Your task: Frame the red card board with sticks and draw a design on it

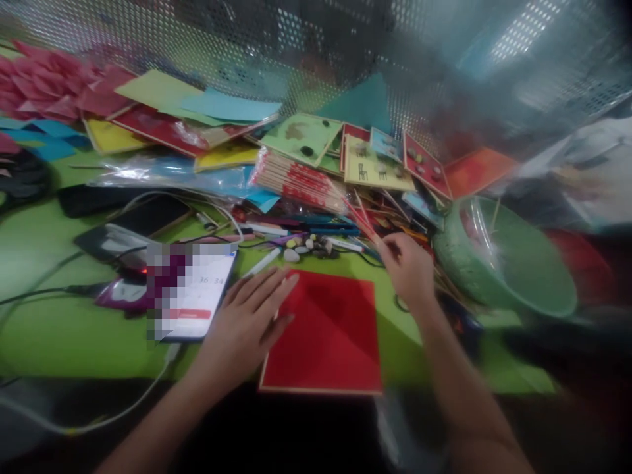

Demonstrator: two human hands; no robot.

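A square red card point(330, 336) with pale edges lies on the green tabletop in front of me. Flat on its upper left edge rests my left hand point(257, 309), fingers stretched out. My right hand point(407, 266) is above and to the right of the card, fingers pinched on slim chopsticks point(364, 220) with red colouring. These point up and left toward a bundle of wooden chopsticks point(301, 179) with red-and-white patterned ends in clear plastic. Pebbles point(309, 245) and several markers point(264, 262) lie just beyond the card.
A lit phone point(200, 296) with cables stands left of my left hand. At right is a green bowl point(533, 263). Decorated cards point(378, 164), coloured paper point(162, 95) and pink paper petals point(44, 85) crowd the back, against a perforated metal panel point(222, 39).
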